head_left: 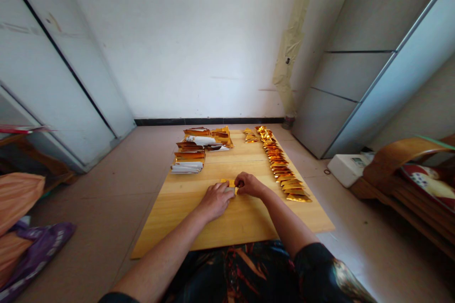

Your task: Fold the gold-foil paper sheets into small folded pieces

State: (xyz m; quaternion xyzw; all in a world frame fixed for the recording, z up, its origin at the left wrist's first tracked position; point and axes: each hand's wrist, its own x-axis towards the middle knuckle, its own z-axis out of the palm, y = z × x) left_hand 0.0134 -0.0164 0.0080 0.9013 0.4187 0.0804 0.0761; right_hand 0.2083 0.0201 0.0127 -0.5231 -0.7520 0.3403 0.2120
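Note:
At the middle of the wooden board, a small gold foil paper sheet [230, 190], partly folded with its pale grey underside showing, lies under my hands. My left hand [215, 200] rests over its left side, fingers pressed together and holding it down. On the right edge, my right hand [249, 184] pinches the paper between thumb and fingers. Much of the paper is hidden by the fingers. To the right runs a long row of folded gold paper pieces [280, 165]. Stacks of gold and white paper sheets [190, 156] lie at the far left of the board.
The wooden board [170, 222] reaches close to my lap. A few more folded gold pieces [250, 136] sit near its far edge. Beyond are a white wall, a grey fridge [341, 71], a wooden seat [408, 184] and a purple bag [42, 255] at left.

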